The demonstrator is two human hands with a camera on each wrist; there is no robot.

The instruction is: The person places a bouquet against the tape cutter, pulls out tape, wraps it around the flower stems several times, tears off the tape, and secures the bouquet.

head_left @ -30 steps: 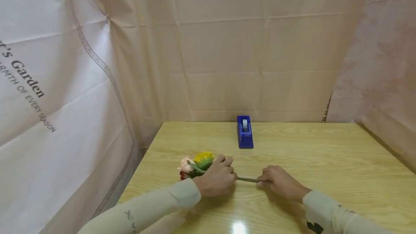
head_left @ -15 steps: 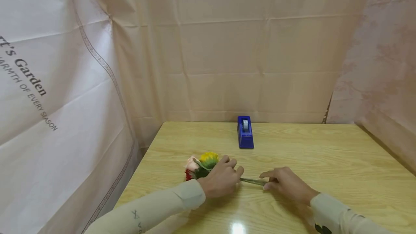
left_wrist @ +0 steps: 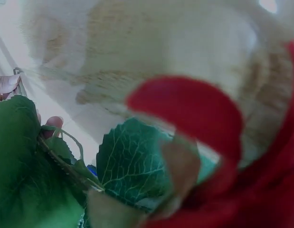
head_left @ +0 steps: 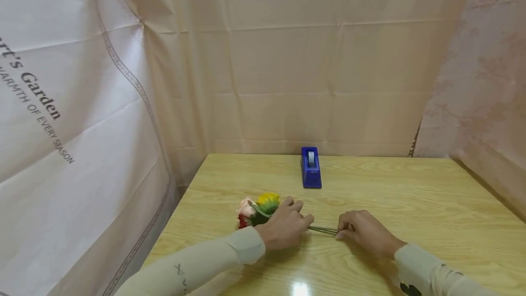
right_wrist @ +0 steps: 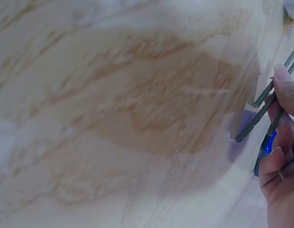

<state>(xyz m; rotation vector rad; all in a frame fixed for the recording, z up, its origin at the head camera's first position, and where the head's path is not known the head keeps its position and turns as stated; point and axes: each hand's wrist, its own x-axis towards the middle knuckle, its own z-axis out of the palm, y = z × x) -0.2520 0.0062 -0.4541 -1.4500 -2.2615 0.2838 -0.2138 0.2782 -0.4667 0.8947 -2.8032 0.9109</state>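
A bunch of flowers lies sideways over the table: a yellow flower (head_left: 269,202), a pale pink rose (head_left: 245,207) and a red flower (head_left: 243,221), heads to the left. My left hand (head_left: 285,226) grips the bunch just below the heads, its fingers curled over the stems. To its right, my right hand (head_left: 365,231) pinches the green stems (head_left: 323,229) between thumb and fingers near their ends. Cut stem ends (right_wrist: 246,130) poke out past the right thumb in the right wrist view. Red petals (left_wrist: 184,104) and green leaves (left_wrist: 132,161) fill much of the left wrist view.
A blue tape dispenser (head_left: 311,168) with a roll of clear tape stands at the back of the wooden table (head_left: 390,186). Beige cloth (head_left: 279,67) hangs behind the table, and a printed white cloth (head_left: 82,104) hangs at the left.
Both hands and the bunch have shifted slightly to the right. The right fingers spread apart half a second ago and have closed on the stems again, which now show slightly fanned out.
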